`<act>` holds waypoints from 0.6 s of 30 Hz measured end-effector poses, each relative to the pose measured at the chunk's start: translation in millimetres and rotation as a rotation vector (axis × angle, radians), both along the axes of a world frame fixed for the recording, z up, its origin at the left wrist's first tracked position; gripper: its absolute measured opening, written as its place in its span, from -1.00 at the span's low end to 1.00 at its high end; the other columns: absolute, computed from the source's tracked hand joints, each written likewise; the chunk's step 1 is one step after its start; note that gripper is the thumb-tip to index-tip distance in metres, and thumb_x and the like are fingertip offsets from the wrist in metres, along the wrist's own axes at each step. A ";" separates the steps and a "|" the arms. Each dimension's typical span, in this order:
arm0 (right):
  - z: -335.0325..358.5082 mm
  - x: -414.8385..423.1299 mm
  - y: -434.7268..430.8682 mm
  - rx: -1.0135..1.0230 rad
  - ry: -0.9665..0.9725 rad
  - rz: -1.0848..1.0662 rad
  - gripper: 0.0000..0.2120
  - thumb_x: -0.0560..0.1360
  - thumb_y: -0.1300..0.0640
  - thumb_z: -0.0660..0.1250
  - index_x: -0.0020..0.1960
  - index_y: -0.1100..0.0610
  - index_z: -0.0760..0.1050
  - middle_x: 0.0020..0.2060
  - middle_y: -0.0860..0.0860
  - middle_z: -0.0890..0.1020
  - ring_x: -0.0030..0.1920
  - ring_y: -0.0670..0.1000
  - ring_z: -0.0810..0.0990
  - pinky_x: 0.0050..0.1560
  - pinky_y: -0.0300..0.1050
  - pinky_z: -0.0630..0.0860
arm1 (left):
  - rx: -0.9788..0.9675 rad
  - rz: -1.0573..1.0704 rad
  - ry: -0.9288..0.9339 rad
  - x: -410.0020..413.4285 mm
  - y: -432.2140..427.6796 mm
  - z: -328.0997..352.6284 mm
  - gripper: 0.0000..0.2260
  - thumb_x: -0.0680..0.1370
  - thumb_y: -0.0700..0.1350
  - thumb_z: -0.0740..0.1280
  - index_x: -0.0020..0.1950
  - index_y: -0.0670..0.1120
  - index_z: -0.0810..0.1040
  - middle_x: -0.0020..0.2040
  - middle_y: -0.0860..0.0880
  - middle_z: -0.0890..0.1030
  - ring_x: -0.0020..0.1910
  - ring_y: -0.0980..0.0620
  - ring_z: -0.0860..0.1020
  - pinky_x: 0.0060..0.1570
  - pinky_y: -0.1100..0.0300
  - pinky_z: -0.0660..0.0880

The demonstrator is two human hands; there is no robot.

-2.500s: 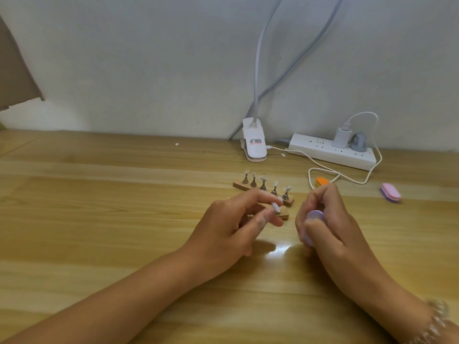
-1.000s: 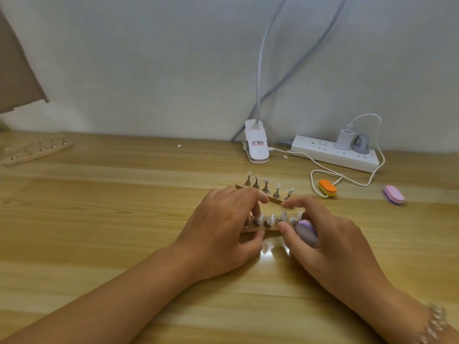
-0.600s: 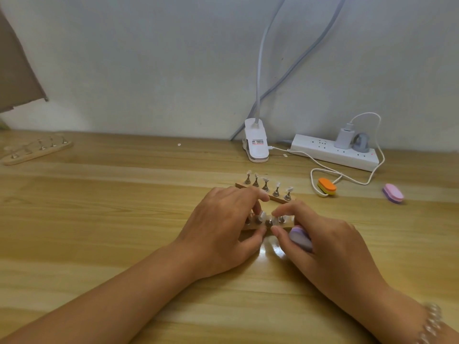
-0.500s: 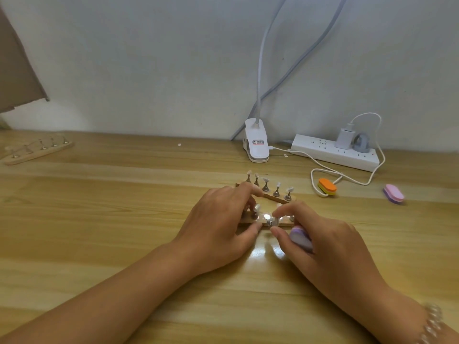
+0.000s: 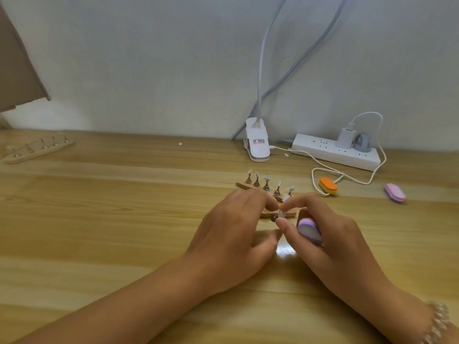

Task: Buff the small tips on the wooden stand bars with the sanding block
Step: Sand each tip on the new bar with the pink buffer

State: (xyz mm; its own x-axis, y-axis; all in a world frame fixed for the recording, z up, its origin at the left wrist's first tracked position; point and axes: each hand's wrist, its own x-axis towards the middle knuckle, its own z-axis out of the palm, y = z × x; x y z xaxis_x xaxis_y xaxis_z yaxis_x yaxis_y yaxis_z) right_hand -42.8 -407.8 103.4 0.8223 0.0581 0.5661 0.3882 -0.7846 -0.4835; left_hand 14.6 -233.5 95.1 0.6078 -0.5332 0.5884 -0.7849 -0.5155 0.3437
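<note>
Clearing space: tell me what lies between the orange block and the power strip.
White charging cable loops between orange block and power strip; head view.

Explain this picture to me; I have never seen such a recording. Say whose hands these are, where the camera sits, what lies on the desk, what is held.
There is no machine: these are a person's bare hands, filmed by one camera worn on the head, looking forward and down. The right hand holds a lilac sanding block, and its thumb and forefinger pinch a small clear tip over the near wooden stand bar. The left hand curls beside that bar; whether it grips anything is unclear. On the table stand a second bar with five tips, a third bar far left, an orange block, a pink block, a power strip and a lamp clip.
</note>
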 end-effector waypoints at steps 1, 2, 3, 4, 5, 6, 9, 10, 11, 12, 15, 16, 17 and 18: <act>0.4 -0.3 0.3 0.005 0.006 0.010 -0.82 0.49 -0.05 0.34 0.05 -0.01 0.52 -0.49 -0.11 0.42 -0.49 -0.03 0.38 -0.47 -0.08 0.36 | -0.015 -0.020 0.048 0.7 0.2 -0.2 -0.81 0.52 0.10 0.34 0.09 0.08 0.50 -0.08 0.28 0.49 -0.07 0.27 0.45 -0.13 0.39 0.38; 0.5 -0.5 0.7 0.003 0.012 0.018 -0.82 0.49 -0.05 0.34 0.05 -0.02 0.52 -0.49 -0.11 0.42 -0.49 -0.03 0.39 -0.47 -0.09 0.36 | -0.037 -0.046 0.107 2.2 0.9 0.1 -0.84 0.54 0.11 0.32 0.06 0.09 0.50 -0.13 0.30 0.48 -0.09 0.24 0.49 -0.17 0.36 0.41; 0.2 -0.5 1.3 -0.005 0.017 0.024 -0.82 0.49 -0.06 0.34 0.05 -0.02 0.52 -0.49 -0.13 0.41 -0.49 -0.04 0.38 -0.47 -0.11 0.34 | -0.066 -0.075 0.167 4.4 2.1 0.1 -0.87 0.55 0.10 0.32 0.02 0.09 0.52 -0.16 0.29 0.50 -0.11 0.20 0.52 -0.21 0.30 0.44; 0.1 -0.4 1.9 -0.015 0.019 0.029 -0.82 0.50 -0.07 0.35 0.05 -0.03 0.52 -0.50 -0.15 0.39 -0.50 -0.05 0.35 -0.47 -0.13 0.32 | -0.092 -0.103 0.218 6.9 3.1 0.0 -0.91 0.55 0.07 0.34 -0.01 0.09 0.52 -0.17 0.26 0.53 -0.14 0.17 0.55 -0.24 0.26 0.45; 0.0 -0.4 2.3 -0.019 0.022 0.034 -0.81 0.51 -0.10 0.36 0.05 -0.04 0.51 -0.51 -0.15 0.37 -0.50 -0.07 0.33 -0.47 -0.17 0.28 | -0.110 -0.129 0.260 9.1 3.6 -0.3 -0.94 0.55 0.03 0.35 -0.03 0.09 0.52 -0.17 0.23 0.57 -0.17 0.16 0.57 -0.26 0.26 0.45; 0.3 -0.5 2.7 0.000 0.036 0.040 -0.78 0.52 -0.15 0.37 0.06 -0.06 0.49 -0.52 -0.12 0.36 -0.51 -0.07 0.31 -0.46 -0.19 0.25 | -0.117 -0.154 0.295 10.5 3.9 -0.4 -0.96 0.54 0.01 0.35 -0.05 0.10 0.52 -0.16 0.20 0.59 -0.20 0.15 0.58 -0.27 0.28 0.43; 2.5 -2.4 1.8 0.165 0.111 0.042 -0.66 0.46 -0.24 0.31 0.10 -0.09 0.32 -0.36 0.04 0.47 -0.43 0.00 0.40 -0.38 -0.13 0.32 | -0.138 -0.203 0.368 13.7 3.7 -1.5 -0.96 0.53 -0.01 0.37 -0.06 0.13 0.53 -0.18 0.19 0.62 -0.31 0.18 0.55 -0.28 0.31 0.38; 2.8 -3.0 0.9 0.204 0.134 0.032 -0.68 0.45 -0.23 0.23 0.08 -0.11 0.26 -0.24 -0.02 0.50 -0.35 -0.02 0.46 -0.32 -0.12 0.37 | -0.149 -0.216 0.389 14.8 3.7 -2.2 -0.94 0.54 -0.03 0.39 -0.06 0.13 0.55 -0.19 0.19 0.62 -0.34 0.18 0.53 -0.29 0.30 0.38; 2.9 -3.3 0.4 0.221 0.159 0.018 -0.74 0.45 -0.19 0.14 0.05 -0.12 0.20 -0.15 -0.09 0.49 -0.28 -0.04 0.48 -0.26 -0.09 0.40 | -0.158 -0.227 0.413 15.8 3.7 -2.8 -0.93 0.54 -0.05 0.42 -0.06 0.12 0.57 -0.19 0.19 0.62 -0.37 0.18 0.51 -0.29 0.29 0.38; 2.7 -3.2 0.7 0.211 0.182 0.002 -0.81 0.47 -0.13 0.09 0.02 -0.12 0.16 -0.12 -0.13 0.47 -0.24 -0.04 0.49 -0.22 -0.04 0.42 | -0.159 -0.236 0.434 16.6 3.8 -3.6 -0.92 0.55 -0.07 0.43 -0.06 0.11 0.59 -0.20 0.21 0.61 -0.39 0.18 0.50 -0.30 0.27 0.39; -0.8 -2.9 4.2 0.070 0.206 -0.020 -0.91 0.55 -0.04 0.03 0.00 -0.08 0.11 -0.18 -0.13 0.49 -0.28 0.00 0.52 -0.26 0.10 0.47 | -0.146 -0.248 0.465 17.4 3.6 -4.4 -0.94 0.55 -0.10 0.42 -0.03 0.07 0.64 -0.29 0.28 0.59 -0.43 0.21 0.47 -0.34 0.27 0.37; -2.1 -3.4 5.2 0.009 0.188 -0.020 -0.90 0.57 -0.04 0.04 0.03 -0.11 0.12 -0.20 -0.13 0.52 -0.30 0.00 0.54 -0.27 0.10 0.48 | -0.143 -0.250 0.466 17.2 3.5 -3.8 -0.93 0.55 -0.11 0.40 -0.02 0.05 0.65 -0.31 0.31 0.58 -0.45 0.21 0.46 -0.36 0.29 0.35; -2.5 -4.3 6.2 -0.045 0.162 -0.019 -0.86 0.56 -0.04 0.07 0.09 -0.13 0.14 -0.18 -0.15 0.55 -0.31 -0.01 0.55 -0.28 0.08 0.48 | -0.143 -0.253 0.467 16.8 3.4 -2.9 -0.92 0.55 -0.12 0.39 -0.02 0.05 0.66 -0.32 0.33 0.57 -0.45 0.17 0.45 -0.37 0.28 0.34; -2.3 -5.0 6.6 -0.076 0.137 -0.016 -0.82 0.56 -0.03 0.11 0.14 -0.13 0.19 -0.13 -0.17 0.57 -0.28 -0.01 0.57 -0.27 0.08 0.50 | -0.148 -0.257 0.473 16.5 3.3 -2.2 -0.91 0.55 -0.12 0.38 -0.01 0.06 0.66 -0.31 0.34 0.57 -0.46 0.11 0.47 -0.38 0.24 0.36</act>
State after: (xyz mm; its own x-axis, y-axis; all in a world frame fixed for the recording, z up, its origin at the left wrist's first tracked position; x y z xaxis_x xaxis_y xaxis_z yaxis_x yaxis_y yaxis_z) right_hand -47.8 -401.2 101.1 0.8926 0.0827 0.4432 0.3099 -0.8265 -0.4699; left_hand 31.1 -230.2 92.9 0.6848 -0.6315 0.3635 -0.6220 -0.2468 0.7431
